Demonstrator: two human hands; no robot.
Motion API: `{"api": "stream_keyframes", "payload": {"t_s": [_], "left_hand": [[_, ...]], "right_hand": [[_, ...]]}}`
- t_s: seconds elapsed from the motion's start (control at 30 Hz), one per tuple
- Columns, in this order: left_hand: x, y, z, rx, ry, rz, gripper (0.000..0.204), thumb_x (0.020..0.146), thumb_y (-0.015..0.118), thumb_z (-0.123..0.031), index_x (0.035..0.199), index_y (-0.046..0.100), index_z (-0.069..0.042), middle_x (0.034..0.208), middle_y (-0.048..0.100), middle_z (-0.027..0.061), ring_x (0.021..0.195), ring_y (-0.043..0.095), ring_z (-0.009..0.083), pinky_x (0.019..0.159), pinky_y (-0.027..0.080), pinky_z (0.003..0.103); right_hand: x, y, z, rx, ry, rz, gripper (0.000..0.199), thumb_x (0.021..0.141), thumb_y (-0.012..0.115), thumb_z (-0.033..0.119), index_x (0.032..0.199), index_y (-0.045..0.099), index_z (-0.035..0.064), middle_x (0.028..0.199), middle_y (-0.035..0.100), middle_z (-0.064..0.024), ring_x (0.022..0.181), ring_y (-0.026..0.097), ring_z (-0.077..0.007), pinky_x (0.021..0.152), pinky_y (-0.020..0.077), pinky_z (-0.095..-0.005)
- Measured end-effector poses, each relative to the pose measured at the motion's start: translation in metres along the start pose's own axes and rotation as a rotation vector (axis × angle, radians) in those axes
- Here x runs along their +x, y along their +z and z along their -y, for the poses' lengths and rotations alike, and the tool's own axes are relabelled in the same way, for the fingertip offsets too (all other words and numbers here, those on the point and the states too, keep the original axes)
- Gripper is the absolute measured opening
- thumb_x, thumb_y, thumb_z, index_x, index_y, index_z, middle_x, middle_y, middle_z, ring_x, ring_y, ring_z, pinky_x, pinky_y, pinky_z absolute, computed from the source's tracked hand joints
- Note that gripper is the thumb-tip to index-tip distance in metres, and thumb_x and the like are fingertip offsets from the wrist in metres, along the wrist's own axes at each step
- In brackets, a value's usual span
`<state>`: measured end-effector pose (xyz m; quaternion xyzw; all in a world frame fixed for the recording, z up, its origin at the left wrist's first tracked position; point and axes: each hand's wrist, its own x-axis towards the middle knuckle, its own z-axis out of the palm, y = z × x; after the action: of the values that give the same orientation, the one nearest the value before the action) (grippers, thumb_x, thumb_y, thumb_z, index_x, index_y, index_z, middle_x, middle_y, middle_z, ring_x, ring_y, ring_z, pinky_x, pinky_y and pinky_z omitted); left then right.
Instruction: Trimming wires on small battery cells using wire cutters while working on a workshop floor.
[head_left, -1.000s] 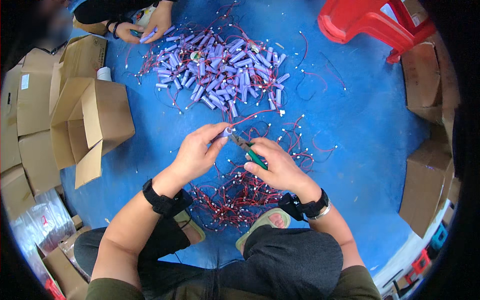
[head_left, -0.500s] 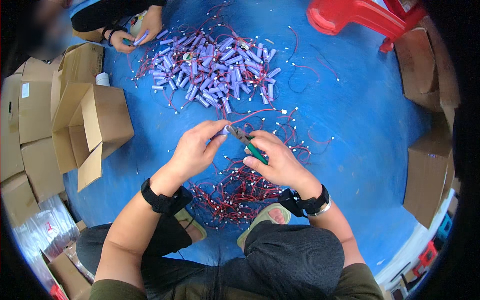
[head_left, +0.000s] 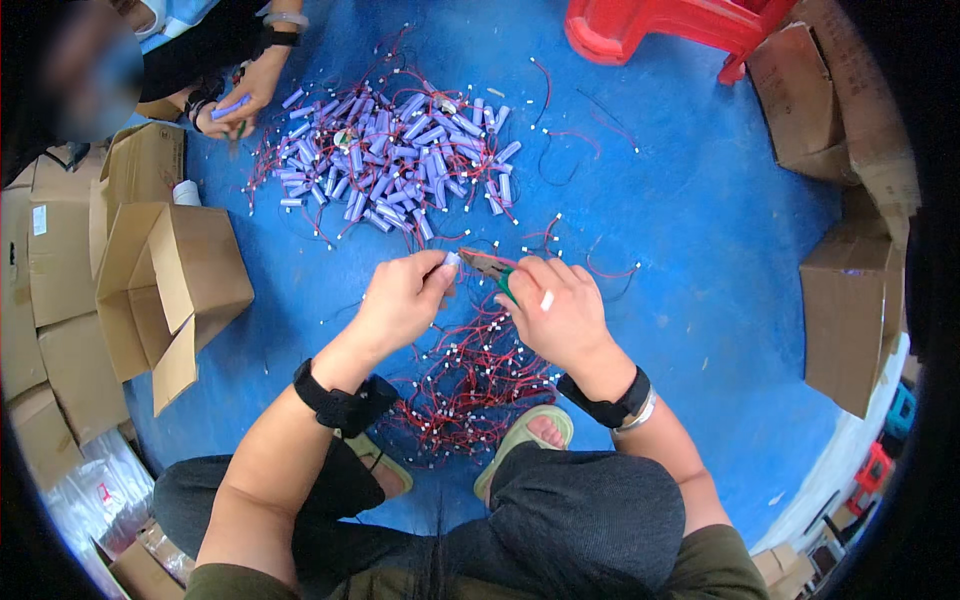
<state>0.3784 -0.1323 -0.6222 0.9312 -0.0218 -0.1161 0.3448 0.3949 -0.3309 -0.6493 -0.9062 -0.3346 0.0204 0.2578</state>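
Observation:
My left hand (head_left: 398,300) pinches a purple cylindrical battery cell (head_left: 452,260), whose pale end sticks out past the fingertips. Closed around green-handled pliers (head_left: 487,266), my right hand (head_left: 562,318) keeps their metal jaws at that end of the cell. A red wire runs along the jaws toward my right fingers; whether the jaws grip it cannot be made out. A small white connector (head_left: 547,300) shows against the back of my right hand. Beneath both hands, a heap of red and black wires with white connectors (head_left: 465,390) lies on the blue floor between my feet.
Ahead is a big pile of purple cells with wires (head_left: 385,160). At upper left another person's hand (head_left: 258,85) holds a cell. An open cardboard box (head_left: 205,260) stands left, more boxes (head_left: 850,310) right, and a red plastic stool (head_left: 660,30) at the top.
The pliers have turned flatter, and my right hand has rolled over, showing more of its back. The wire that stretched up and right now lies along the jaws. The other person's hands shifted.

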Motion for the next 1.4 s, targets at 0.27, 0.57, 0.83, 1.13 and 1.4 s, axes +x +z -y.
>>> {"api": "stream_keyframes", "payload": {"t_s": [0.27, 0.57, 0.83, 1.13, 1.4], "left_hand": [[0.023, 0.033, 0.02, -0.481, -0.753, 0.533, 0.031, 0.086, 0.056, -0.022, 0.074, 0.06, 0.006, 0.063, 0.059, 0.0094, 0.049, 0.056, 0.0166, 0.05, 0.049, 0.03], [0.007, -0.001, 0.074, -0.369, -0.512, -0.086, 0.026, 0.089, 0.053, -0.022, 0.099, 0.057, 0.002, 0.08, 0.061, 0.0118, 0.066, 0.058, 0.0167, 0.058, 0.051, 0.03], [-0.011, -0.024, 0.072, -0.811, -0.55, -0.094, 0.028, 0.089, 0.053, -0.022, 0.104, 0.055, 0.002, 0.083, 0.061, 0.0101, 0.069, 0.059, 0.0169, 0.06, 0.051, 0.03], [-0.037, -0.024, 0.067, -0.873, -0.515, -0.116, 0.028, 0.089, 0.053, -0.02, 0.107, 0.054, 0.002, 0.079, 0.06, 0.0097, 0.067, 0.058, 0.0158, 0.059, 0.051, 0.028], [-0.023, -0.025, 0.038, -1.115, -0.514, -0.172, 0.035, 0.086, 0.055, -0.01, 0.117, 0.044, 0.002, 0.084, 0.059, 0.01, 0.072, 0.059, 0.0179, 0.061, 0.051, 0.031]], "right_hand": [[0.004, -0.007, -0.014, -0.477, 0.239, 0.023, 0.009, 0.074, 0.055, 0.018, 0.08, 0.055, 0.0123, 0.084, 0.055, -0.0048, 0.075, 0.055, -0.0224, 0.061, 0.0418, -0.0368], [-0.017, -0.115, -0.067, 0.195, 0.01, 0.804, 0.034, 0.079, 0.062, 0.037, 0.097, 0.056, 0.0086, 0.092, 0.058, -0.0139, 0.091, 0.056, -0.0326, 0.074, 0.0448, -0.0442], [0.155, -0.316, -0.056, -0.41, -0.15, -0.778, 0.026, 0.08, 0.061, 0.02, 0.091, 0.05, -0.0015, 0.094, 0.054, -0.0199, 0.086, 0.053, -0.0372, 0.074, 0.0436, -0.0428], [0.189, -0.351, -0.038, -0.589, -0.038, -0.682, 0.024, 0.077, 0.062, 0.022, 0.093, 0.055, 0.0049, 0.086, 0.055, -0.0174, 0.083, 0.054, -0.036, 0.071, 0.0455, -0.0445], [0.076, -0.13, -0.019, 0.042, 0.042, 0.75, 0.038, 0.079, 0.06, 0.04, 0.089, 0.062, 0.0031, 0.072, 0.062, -0.017, 0.067, 0.06, -0.0323, 0.062, 0.0456, -0.0435]]}}
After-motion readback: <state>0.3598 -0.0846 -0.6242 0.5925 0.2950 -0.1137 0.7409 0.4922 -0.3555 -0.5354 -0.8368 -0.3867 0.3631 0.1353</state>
